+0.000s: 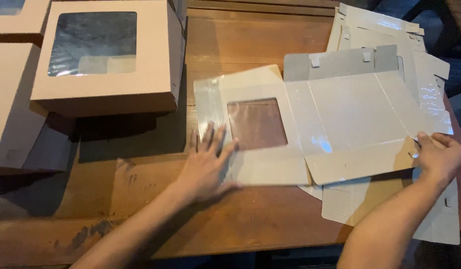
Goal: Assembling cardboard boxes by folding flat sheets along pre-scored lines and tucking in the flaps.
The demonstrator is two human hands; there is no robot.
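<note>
Fingers spread, the left hand (206, 162) presses flat on the unfolded box blank (335, 117) beside its clear window (257, 123); the right hand (438, 157) pinches the far flap. Blank lies across the wooden table (240, 219), atop the stack of blanks (390, 209). Best keep that palm firm while creasing.

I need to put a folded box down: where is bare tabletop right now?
Bare wooden table runs along the near edge, between the left hand and right hand, and left of the left forearm below the assembled window box. A strip behind the flat box blank is free too. The right side is crowded with the stack of blanks.
</note>
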